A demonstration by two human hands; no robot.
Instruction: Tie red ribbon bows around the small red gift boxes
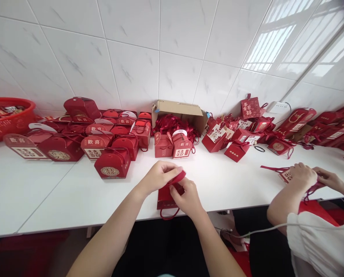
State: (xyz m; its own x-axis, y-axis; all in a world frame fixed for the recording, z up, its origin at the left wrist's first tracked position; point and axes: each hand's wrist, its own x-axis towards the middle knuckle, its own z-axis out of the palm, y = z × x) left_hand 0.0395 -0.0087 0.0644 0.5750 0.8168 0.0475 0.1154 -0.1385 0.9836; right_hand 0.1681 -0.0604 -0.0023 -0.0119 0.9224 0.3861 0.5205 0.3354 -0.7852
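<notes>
both our hands on a red gift box (163, 199) at the near edge of the white table (73, 192)

our left hand (159, 176) is closed, pinching the box's top flap (178, 177) between thumb and fingers. our right hand (188, 199) curls around the box's top from the near side, gripping it just under that flap. the box stands upright, its ribbon handle (168, 214) hanging below the table edge. behind it sit folded red boxes (113, 163), a cardboard carton (179, 109) of red ribbons (172, 124) and, far left, a red basket (8, 120). at right, a co-worker's hands (304, 177) hold another red box (286, 175).
</notes>
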